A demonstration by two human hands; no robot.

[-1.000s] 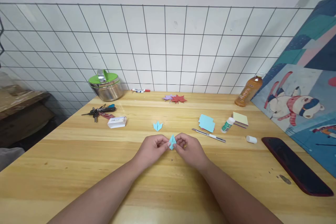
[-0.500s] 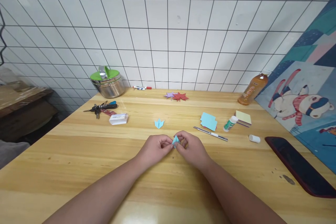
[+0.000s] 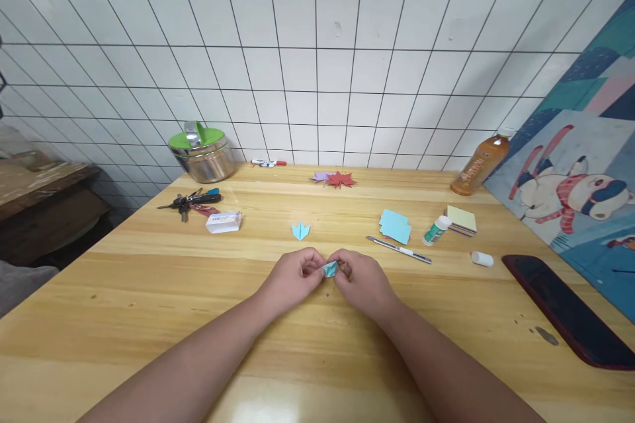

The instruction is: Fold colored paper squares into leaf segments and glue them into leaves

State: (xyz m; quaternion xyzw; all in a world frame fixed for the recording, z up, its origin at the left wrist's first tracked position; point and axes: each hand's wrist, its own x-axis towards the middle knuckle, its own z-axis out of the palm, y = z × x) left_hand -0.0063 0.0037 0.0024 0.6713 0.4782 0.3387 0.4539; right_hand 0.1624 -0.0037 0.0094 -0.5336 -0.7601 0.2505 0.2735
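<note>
Between my fingertips is a small folded piece of blue paper, low over the wooden table. My left hand pinches its left side, and my right hand pinches its right side; the fingers hide part of its edges. Just beyond my hands lies a blue folded paper piece with three points. Purple and red paper leaves lie together near the wall. To the right is a stack of blue paper squares, with a utility knife in front of it.
A glue stick, its white cap, a paper pad, a phone and a drink bottle are on the right. Keys, a white box, a green-lidded pot and markers stand left.
The blue paper in my fingers has changed from an upright triangle to a flatter, partly opened shape. My right fingers have shifted slightly. The view has tilted a little.
</note>
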